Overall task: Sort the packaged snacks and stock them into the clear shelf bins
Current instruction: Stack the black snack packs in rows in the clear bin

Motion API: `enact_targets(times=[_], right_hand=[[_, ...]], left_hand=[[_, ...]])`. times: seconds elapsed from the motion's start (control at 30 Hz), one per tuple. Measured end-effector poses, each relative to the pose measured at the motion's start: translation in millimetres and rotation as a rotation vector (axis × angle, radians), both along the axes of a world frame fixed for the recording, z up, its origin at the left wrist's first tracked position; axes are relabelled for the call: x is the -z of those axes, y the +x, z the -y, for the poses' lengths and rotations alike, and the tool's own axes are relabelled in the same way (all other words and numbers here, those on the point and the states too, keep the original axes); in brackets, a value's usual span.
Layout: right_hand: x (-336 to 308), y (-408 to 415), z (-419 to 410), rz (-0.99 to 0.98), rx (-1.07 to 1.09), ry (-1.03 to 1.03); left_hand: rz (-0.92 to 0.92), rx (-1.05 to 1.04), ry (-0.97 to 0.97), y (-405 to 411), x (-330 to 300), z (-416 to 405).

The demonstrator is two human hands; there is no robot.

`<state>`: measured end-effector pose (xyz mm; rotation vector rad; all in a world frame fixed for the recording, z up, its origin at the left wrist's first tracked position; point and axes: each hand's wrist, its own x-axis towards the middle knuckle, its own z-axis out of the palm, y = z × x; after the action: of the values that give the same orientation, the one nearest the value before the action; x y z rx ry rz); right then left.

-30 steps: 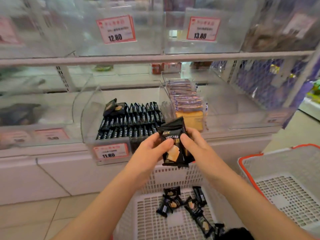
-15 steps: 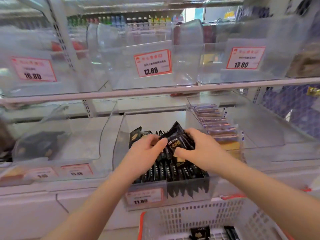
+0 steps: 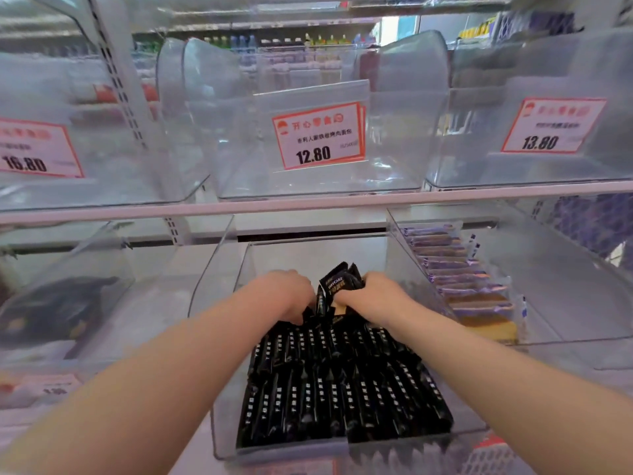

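Far-left upper bin: a clear bin (image 3: 102, 186) is seen on the upper shelf, fronted by a red-edged price tag (image 3: 34, 149) reading 16.80.
Far-left lower bin: a clear bin (image 3: 113, 258) with dark, blurred contents is seen behind its wall; what they are cannot be told.
Left hand: the left hand (image 3: 284, 296) is reached into the middle lower bin, knuckles up and fingers curled down among the black packets at the back of the rows; whether a packet is actually gripped cannot be told, as the fingertips are hidden.
Middle upper bin: a clear bin (image 3: 239, 180) is marked by a price tag (image 3: 320, 137) reading 12.80.
Middle lower bin: the clear shelf bin (image 3: 219, 433) is filled from front to mid-depth with black snack packets (image 3: 335, 389) stood on edge in tight rows.
Held packets: a small bunch of black packets (image 3: 339, 286), one lettered DRYCAKE, is held upright above the rearmost row, between the two hands.
Right hand: the right hand (image 3: 373, 299) is curled round the bunch, with the fingers wrapped on its lower part.
Right lower bin: purple-wrapped cakes (image 3: 459, 282) are stacked in a row along the left wall of the neighbouring clear bin (image 3: 565, 334).
Right upper bin: a price tag (image 3: 551, 126) reading 13.80 is fixed to the front of another clear bin (image 3: 479, 176).
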<state>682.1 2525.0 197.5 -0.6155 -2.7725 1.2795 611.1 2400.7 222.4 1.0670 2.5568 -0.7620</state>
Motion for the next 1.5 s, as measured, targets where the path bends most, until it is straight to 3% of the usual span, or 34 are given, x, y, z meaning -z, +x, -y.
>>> enact_targets(times=[0.17, 0.5, 0.67, 0.8, 1.17, 1.37, 1.5], right_hand=[[6, -17, 3, 0.039, -0.031, 0.04], [12, -50, 40, 0.001, -0.068, 0.292], [13, -47, 50, -0.031, -0.252, 0.19], [17, -40, 51, 0.001, -0.405, 0.286], [31, -50, 55, -0.276, -0.26, 0.35], [33, -47, 38, -0.146, -0.424, 0.334], [30, -51, 42, -0.24, -0.411, 0.463]], left_hand=[[-0.074, 0.097, -0.06, -10, -7, 10], [-0.184, -0.055, 0.019, -21, -7, 35], [-0.22, -0.054, 0.056, -27, -9, 32], [-0.176, -0.064, 0.081, -25, -8, 35], [-0.144, -0.091, 0.105, -31, -10, 32], [-0.104, -0.001, 0.205, -36, -8, 39], [-0.113, 0.02, 0.166, -36, -6, 43]])
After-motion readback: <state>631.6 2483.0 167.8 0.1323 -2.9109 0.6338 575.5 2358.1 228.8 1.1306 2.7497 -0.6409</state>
